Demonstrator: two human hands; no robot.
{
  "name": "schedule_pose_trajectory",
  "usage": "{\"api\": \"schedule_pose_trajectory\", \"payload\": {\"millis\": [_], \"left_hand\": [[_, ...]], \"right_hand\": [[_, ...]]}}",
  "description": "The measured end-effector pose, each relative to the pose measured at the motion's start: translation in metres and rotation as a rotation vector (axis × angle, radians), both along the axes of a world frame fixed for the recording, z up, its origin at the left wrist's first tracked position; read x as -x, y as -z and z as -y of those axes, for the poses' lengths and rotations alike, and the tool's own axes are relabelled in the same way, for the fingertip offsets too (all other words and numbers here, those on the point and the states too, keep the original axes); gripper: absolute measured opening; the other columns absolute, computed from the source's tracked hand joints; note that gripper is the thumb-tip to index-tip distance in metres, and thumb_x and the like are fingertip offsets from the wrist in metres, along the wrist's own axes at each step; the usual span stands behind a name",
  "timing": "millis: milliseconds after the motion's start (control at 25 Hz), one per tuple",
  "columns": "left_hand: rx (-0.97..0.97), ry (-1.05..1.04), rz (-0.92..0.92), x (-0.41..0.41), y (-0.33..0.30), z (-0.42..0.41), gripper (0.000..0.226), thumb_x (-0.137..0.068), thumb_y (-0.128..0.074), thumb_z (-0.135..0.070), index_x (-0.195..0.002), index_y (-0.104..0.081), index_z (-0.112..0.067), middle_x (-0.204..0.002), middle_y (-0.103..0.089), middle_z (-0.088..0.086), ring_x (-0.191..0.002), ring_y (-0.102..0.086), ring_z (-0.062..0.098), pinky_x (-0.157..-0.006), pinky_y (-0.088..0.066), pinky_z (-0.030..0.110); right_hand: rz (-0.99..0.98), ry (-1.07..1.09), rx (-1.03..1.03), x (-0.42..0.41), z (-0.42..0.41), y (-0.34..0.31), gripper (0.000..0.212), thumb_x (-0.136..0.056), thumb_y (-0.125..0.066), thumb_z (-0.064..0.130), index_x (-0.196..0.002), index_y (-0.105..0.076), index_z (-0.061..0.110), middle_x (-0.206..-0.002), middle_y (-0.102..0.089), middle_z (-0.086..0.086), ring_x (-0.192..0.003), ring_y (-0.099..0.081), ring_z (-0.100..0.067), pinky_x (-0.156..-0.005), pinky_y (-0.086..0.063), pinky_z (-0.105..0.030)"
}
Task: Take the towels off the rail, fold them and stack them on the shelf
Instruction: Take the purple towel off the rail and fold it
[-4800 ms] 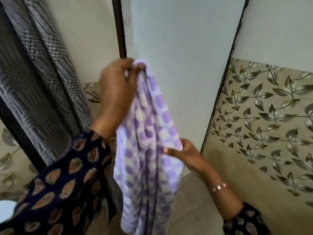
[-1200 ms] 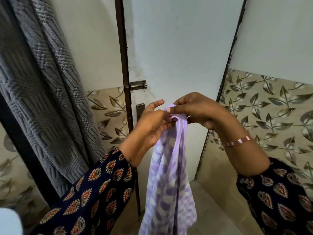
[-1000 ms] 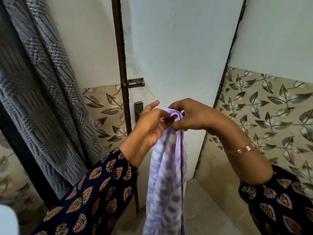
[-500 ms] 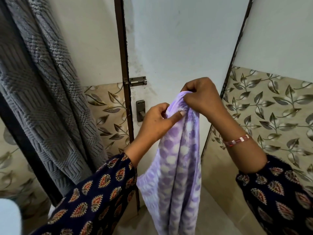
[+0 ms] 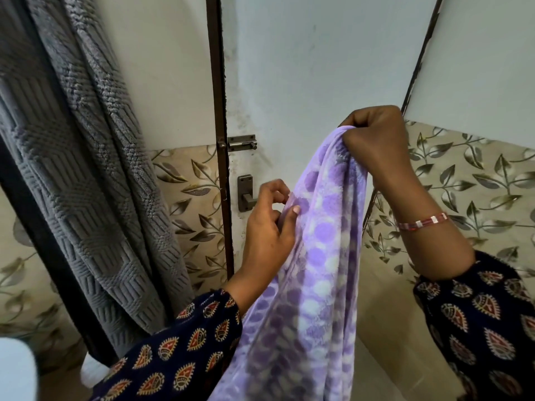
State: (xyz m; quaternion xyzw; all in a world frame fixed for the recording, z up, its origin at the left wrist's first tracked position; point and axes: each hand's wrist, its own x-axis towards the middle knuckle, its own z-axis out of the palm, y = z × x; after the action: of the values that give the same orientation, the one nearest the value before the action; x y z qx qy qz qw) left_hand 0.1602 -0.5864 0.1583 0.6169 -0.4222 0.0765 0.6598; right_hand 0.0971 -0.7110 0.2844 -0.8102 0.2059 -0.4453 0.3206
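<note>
Still hanging untouched at the left: grey textured towel (image 5: 86, 183). Being opened out for folding in mid-air before the door: purple dotted towel (image 5: 312, 270). Right hand (image 5: 376, 140) gripping its top edge, now raised higher than half a second ago; left hand (image 5: 269, 224) pinching the side edge lower down. Likely next: sliding along to find corners.

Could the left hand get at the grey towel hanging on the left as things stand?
Probably not yet: the left hand pinches the purple towel's edge. The grey towel hangs unobstructed beside it.

Right hand (image 5: 376, 143) grips the purple towel (image 5: 318, 256) top; left hand (image 5: 269, 227) pinches its edge lower.
</note>
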Motion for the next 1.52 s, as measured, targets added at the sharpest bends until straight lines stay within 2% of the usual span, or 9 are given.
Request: {"api": "schedule_pose_trajectory", "payload": {"millis": [200,400,680,840,920,1040,1160,1320,1520], "left_hand": [[-0.143,0.138,0.002,0.004,0.009,-0.004,0.013,-0.076,-0.054,-0.043,-0.08,-0.064,-0.036,-0.087,-0.056,0.002,-0.078,-0.055,0.004,-0.064,-0.043,0.014],[-0.426,0.041,0.126,0.011,0.043,0.002,0.058,-0.071,-0.051,-0.06,-0.063,-0.061,-0.004,-0.078,-0.049,0.009,-0.066,-0.05,0.013,-0.056,-0.04,0.025],[-0.495,-0.097,0.217,-0.022,0.041,-0.005,0.033,-0.091,-0.051,-0.027,-0.06,-0.045,-0.018,-0.061,-0.037,-0.006,-0.055,-0.037,0.003,-0.052,-0.025,0.019],[-0.265,-0.125,0.055,-0.026,0.011,0.009,0.041,-0.095,-0.042,-0.017,-0.056,-0.031,-0.024,-0.059,-0.034,-0.007,-0.054,-0.033,0.004,-0.052,-0.027,0.018],[-0.221,-0.084,0.074,-0.032,-0.013,0.018,0.039,-0.095,-0.043,-0.017,-0.057,-0.034,-0.021,-0.06,-0.035,-0.006,-0.053,-0.034,0.003,-0.051,-0.028,0.016],[-0.273,0.039,0.154,-0.034,-0.038,0.028,0.027,-0.086,-0.042,-0.026,-0.066,-0.05,-0.01,-0.061,-0.043,-0.005,-0.054,-0.041,0.002,-0.054,-0.031,0.018],[-0.351,0.179,0.128,-0.031,-0.048,0.024,0.03,-0.087,-0.048,-0.024,-0.061,-0.051,-0.01,-0.054,-0.047,-0.011,-0.051,-0.04,0.002,-0.054,-0.034,0.02],[-0.382,0.257,0.088,-0.028,-0.046,0.012,0.04,-0.084,-0.063,-0.019,-0.049,-0.044,-0.022,-0.042,-0.037,-0.012,-0.043,-0.033,0.0,-0.046,-0.027,0.014],[-0.346,0.237,-0.086,-0.023,-0.016,-0.006,0.03,-0.072,-0.074,-0.027,-0.065,-0.062,0.0,-0.06,-0.058,0.001,-0.056,-0.054,0.012,-0.052,-0.041,0.027]], "right_hand": [[0.048,-0.009,-0.008,0.0,0.004,-0.004,0.029,-0.051,-0.038,0.004,-0.059,-0.066,0.003,-0.03,-0.046,0.016,-0.036,-0.038,-0.001,-0.038,-0.027,-0.01],[0.088,0.02,-0.008,0.003,0.013,-0.007,0.03,-0.051,-0.037,0.002,-0.059,-0.066,0.007,-0.03,-0.045,0.015,-0.037,-0.036,-0.001,-0.04,-0.026,-0.014],[0.213,0.104,-0.155,0.014,0.057,-0.002,0.029,-0.05,-0.033,0.0,-0.052,-0.06,0.012,-0.03,-0.045,0.016,-0.037,-0.033,0.001,-0.042,-0.025,-0.016],[0.113,0.106,-0.118,0.014,0.05,0.008,0.027,-0.057,-0.037,-0.001,-0.067,-0.061,-0.002,-0.035,-0.045,0.011,-0.039,-0.034,-0.002,-0.038,-0.025,-0.015],[-0.091,-0.183,-0.087,0.012,0.033,0.022,0.029,-0.073,-0.042,-0.008,-0.082,-0.065,0.007,-0.051,-0.059,0.015,-0.042,-0.043,0.002,-0.043,-0.033,-0.01],[-0.45,-0.661,0.025,0.007,0.008,0.053,0.032,-0.076,-0.073,0.02,-0.106,-0.061,0.023,-0.097,-0.067,0.012,-0.082,-0.061,0.001,-0.078,-0.05,-0.018],[-0.508,-0.62,0.102,0.002,0.015,0.065,0.053,-0.062,-0.083,0.032,-0.11,-0.06,0.034,-0.115,-0.064,0.018,-0.099,-0.06,0.002,-0.089,-0.049,-0.02],[-0.401,-0.556,0.032,0.007,0.028,0.059,0.011,-0.065,-0.073,0.014,-0.071,-0.066,0.008,-0.065,-0.063,-0.003,-0.061,-0.052,-0.003,-0.058,-0.044,-0.028],[-0.03,-0.453,-0.055,0.011,0.031,0.031,0.02,-0.067,-0.072,0.002,-0.071,-0.059,-0.014,-0.061,-0.052,-0.007,-0.057,-0.043,-0.005,-0.05,-0.033,-0.019]]}}
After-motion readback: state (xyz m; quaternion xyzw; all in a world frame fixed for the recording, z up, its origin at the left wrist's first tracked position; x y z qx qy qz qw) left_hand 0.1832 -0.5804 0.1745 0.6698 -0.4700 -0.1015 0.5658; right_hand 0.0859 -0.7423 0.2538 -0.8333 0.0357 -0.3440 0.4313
